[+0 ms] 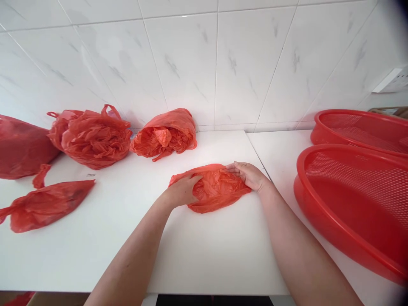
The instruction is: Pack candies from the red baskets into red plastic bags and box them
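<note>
A crumpled red plastic bag [213, 189] lies on the white tabletop [210, 255] between my two hands. My left hand [184, 190] reaches over the bag's left side, its thumb and fingers apart against the plastic; some fingertips are hidden in the folds. At the bag's right edge my right hand [247, 173] rests with its fingers stretched out and the palm turned inward, touching the film. Neither hand is visibly wrapped round the plastic.
Along the tiled wall [185, 63] sit a bag stuffed with red bags [168, 134], a larger bundle [95, 138] and another red bag [22, 146]. A flat knotted bag [52, 204] lies at left. Two red perforated baskets [331, 204] stand at right, past a table seam.
</note>
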`<state>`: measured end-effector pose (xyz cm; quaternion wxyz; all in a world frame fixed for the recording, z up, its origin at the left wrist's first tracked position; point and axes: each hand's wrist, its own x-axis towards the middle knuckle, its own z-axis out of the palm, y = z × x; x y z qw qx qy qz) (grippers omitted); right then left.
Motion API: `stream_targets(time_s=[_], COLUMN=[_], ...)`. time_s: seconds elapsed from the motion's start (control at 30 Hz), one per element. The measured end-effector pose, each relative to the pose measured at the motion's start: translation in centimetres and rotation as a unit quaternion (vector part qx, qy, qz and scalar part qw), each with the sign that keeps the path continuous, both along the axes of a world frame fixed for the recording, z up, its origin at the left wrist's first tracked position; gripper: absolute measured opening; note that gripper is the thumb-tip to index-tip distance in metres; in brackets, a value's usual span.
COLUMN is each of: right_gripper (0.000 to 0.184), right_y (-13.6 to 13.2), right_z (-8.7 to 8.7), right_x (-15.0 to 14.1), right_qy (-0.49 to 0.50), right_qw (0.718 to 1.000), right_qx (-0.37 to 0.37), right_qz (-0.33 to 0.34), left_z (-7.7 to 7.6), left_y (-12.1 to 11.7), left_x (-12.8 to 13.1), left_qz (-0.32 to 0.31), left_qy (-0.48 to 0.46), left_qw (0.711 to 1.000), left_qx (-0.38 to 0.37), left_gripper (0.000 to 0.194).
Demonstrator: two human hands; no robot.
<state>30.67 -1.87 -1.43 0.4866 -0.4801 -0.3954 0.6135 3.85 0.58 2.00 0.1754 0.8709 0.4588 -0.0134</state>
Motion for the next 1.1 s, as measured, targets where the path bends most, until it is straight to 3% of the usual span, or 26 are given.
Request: stream_targets(time_s=[0.13, 0.23, 0.27, 0.33, 0.4, 0.47, 0.53, 0.6, 0.67, 0.7, 0.73, 0.8, 0.87, 0.93, 1.03, 1.1], right_gripper=[0.035, 0.031, 0.031, 0.032, 0.032, 0.031, 0.037, 0.043, 0.039, 0.035, 0.032, 0.032, 0.037, 0.050, 0.054, 0.046], right_y=[0.3, -0.1, -0.4, -1.1, -1.8, -1.9, -1.7, -1.4, -1.6, -2.0, -2.4, -3.5, -4.3, -4.5, -4.4, -5.2], right_z=[0.0, 1.0, 1.4, 2.0, 2.0, 1.3, 0.2, -0.6, -0.6, -0.5, -0.3, -0.1, -0.3, -0.6, 0.2, 2.0], right_x=[0.2, -1.1, -2.0, -4.3, -6.7, -8.3, -8.7, -8.4, -8.0, -8.0, -8.2, -9.0, -10.3, -11.3, -11.7, -11.0], right_qy=[0.025, -0.056, -0.125, -0.293, -0.439, -0.537, -0.604, -0.645, -0.652, -0.645, -0.635, -0.620, -0.632, -0.663, -0.685, -0.673], right_qw=[0.997, 0.983, 0.967, 0.906, 0.837, 0.786, 0.742, 0.706, 0.689, 0.685, 0.683, 0.689, 0.698, 0.698, 0.699, 0.704], right_qx=[0.005, 0.047, 0.065, 0.122, 0.204, 0.270, 0.289, 0.290, 0.310, 0.328, 0.342, 0.349, 0.319, 0.265, 0.206, 0.227], right_qz=[-0.073, -0.169, -0.213, -0.280, -0.254, -0.143, -0.042, -0.017, -0.054, -0.083, -0.110, -0.135, -0.106, -0.054, 0.004, -0.013], left_z=[0.1, 0.2, 0.1, -0.1, -0.4, -0.7, -0.8, -0.9, -1.0, -1.1, -1.3, -1.8, -2.2, -2.4, -2.5, -2.7], left_y=[-0.1, -0.2, -0.2, -0.3, -0.3, -0.2, 0.1, 0.4, 0.9, 1.1, 1.4, 1.8, 2.1, 2.1, 1.9, 2.1], left_x=[0.0, 0.0, 0.1, 0.3, 0.5, 0.4, -0.1, -0.8, -1.6, -1.9, -2.1, -2.3, -2.1, -1.7, -1.5, -1.7], left_qz=[0.025, 0.048, 0.052, 0.050, 0.045, 0.035, 0.039, 0.083, 0.161, 0.200, 0.231, 0.258, 0.255, 0.252, 0.282, 0.300], left_qy=[-0.068, -0.116, -0.136, -0.172, -0.206, -0.244, -0.277, -0.296, -0.313, -0.324, -0.339, -0.387, -0.466, -0.557, -0.639, -0.657], left_qw=[0.997, 0.988, 0.982, 0.968, 0.946, 0.918, 0.887, 0.865, 0.868, 0.878, 0.887, 0.883, 0.847, 0.787, 0.707, 0.684], left_qx=[0.020, 0.089, 0.118, 0.179, 0.246, 0.312, 0.368, 0.396, 0.350, 0.289, 0.213, 0.067, -0.027, -0.079, -0.110, -0.102], left_gripper=[0.061, 0.060, 0.053, 0.036, 0.027, 0.026, 0.024, 0.026, 0.049, 0.059, 0.062, 0.049, 0.032, 0.026, 0.025, 0.025])
